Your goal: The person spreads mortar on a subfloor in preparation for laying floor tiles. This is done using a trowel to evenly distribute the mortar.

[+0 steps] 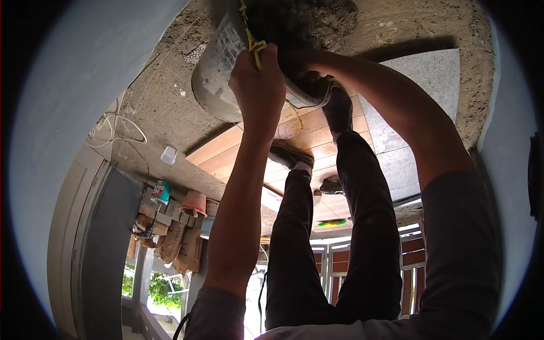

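Cannot see the fingertips of the left hand (pixel 258 88), curled out of sight; cannot tell whether clenched on the cord (pixel 256 46) alone or on the bucket (pixel 211 85) too. Cannot make out the right hand (pixel 300 63), sunk in deep shadow at the bucket's mouth, nor anything touched there. Lose the cord at the top edge, the left sleeve (pixel 216 314) at the bottom. Cannot identify the black object (pixel 331 186), partly behind a leg (pixel 365 192), or the green-yellow blur (pixel 331 223). Cannot read the small lettering on the sacks (pixel 188 249).
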A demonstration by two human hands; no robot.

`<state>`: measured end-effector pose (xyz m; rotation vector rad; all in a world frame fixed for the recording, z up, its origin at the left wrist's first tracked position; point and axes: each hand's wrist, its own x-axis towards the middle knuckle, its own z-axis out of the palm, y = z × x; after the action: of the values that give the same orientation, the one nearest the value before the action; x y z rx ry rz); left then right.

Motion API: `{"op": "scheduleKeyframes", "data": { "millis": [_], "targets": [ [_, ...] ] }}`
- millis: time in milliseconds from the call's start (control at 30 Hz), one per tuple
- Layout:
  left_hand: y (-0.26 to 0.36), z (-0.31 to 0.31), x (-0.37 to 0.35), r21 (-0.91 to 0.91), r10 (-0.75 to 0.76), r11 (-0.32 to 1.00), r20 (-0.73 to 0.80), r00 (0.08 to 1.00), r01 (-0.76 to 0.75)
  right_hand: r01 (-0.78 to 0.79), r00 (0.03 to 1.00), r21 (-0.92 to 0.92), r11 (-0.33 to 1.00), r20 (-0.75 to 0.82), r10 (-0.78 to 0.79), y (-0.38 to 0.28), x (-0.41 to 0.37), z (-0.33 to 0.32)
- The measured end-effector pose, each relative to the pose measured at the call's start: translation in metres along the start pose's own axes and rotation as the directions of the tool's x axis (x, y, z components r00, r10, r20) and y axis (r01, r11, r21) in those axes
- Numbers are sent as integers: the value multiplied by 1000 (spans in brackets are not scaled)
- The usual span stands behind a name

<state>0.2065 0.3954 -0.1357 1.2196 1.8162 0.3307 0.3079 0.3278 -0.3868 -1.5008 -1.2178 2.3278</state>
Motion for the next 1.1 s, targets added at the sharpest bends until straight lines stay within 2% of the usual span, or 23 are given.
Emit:
{"op": "scheduleKeyframes", "data": {
  "millis": [33, 100, 167, 267, 300, 400, 433, 467, 533, 600, 633, 700, 767, 800, 833, 867, 967, 1067, 1100],
  "targets": [
    [-4, 0, 4, 42, 71, 997, -22, 997, -70, 93, 991, -64, 994, -87, -98, 8, -5, -5],
    [2, -1, 2, 60, 42, 997, -19, 999, -41, -1, 987, -125, 992, -157, -19, 11, -15, -16],
    [4, -6, 4, 76, 42, 996, -21, 999, -40, -345, 933, -114, 932, -153, 326, -56, -60, -54],
    [2, -1, 8, 57, 61, 997, -21, 998, -60, -304, 950, -180, 935, -130, 284, -66, -99, -77],
    [4, -3, 10, 58, 58, 997, -21, 998, -57, -161, 979, -330, 930, -170, 110, -66, -115, -80],
    [4, -11, 10, 58, 39, 998, -24, 999, -37, -331, 939, -102, 938, -133, 317, -67, -143, -72],
    [4, -8, 10, 50, 36, 998, -19, 999, -35, -346, 935, -28, 938, -94, 342, -75, -153, -65],
    [4, -5, 7, 43, 26, 999, -10, 1000, -25, -82, 994, -284, 955, 50, 100, -69, -144, -63],
    [6, -4, 2, 79, 61, 995, -31, 998, -59, -203, 957, -313, 928, 136, 255, -79, -119, -47],
    [5, -2, 1, 93, 67, 994, -35, 997, -63, -281, 941, -221, 934, 125, 313, -86, -80, -23],
    [3, -2, 2, 86, 57, 995, -33, 998, -54, -312, 949, 140, 940, 89, 302, -64, -56, -13],
    [1, -1, 3, 55, 27, 998, -11, 1000, -27, -293, 954, 355, 888, 47, 296, -53, -37, -4],
    [3, -4, 5, -2, -15, 1000, 4, 1000, 15, -272, 962, 58, 961, 45, 270, -78, -43, -15],
    [4, -2, 5, 12, 16, 1000, -7, 1000, -16, -110, 993, -105, 988, -47, 106, -60, -32, -18],
    [3, 0, 2, 27, 45, 999, -13, 999, -44, 35, 992, -276, 960, -108, -68, -23, -12, -15],
    [3, 0, 1, 49, 74, 996, -28, 997, -73, 173, 959, -446, 878, -129, -254, -4, 1, -15],
    [6, -6, -2, 28, 32, 999, 6, 999, -32, -2, 950, -72, 997, -311, -21, -54, -72, -17],
    [-6, -7, 10, 2, 61, 998, 11, 998, -61, -323, 936, -15, 946, -153, 317, -63, -98, -40],
    [-7, -6, 11, -11, 52, 999, 18, 998, -52, -325, 935, -6, 946, -156, 320, -66, -108, -45]
  ]
}}
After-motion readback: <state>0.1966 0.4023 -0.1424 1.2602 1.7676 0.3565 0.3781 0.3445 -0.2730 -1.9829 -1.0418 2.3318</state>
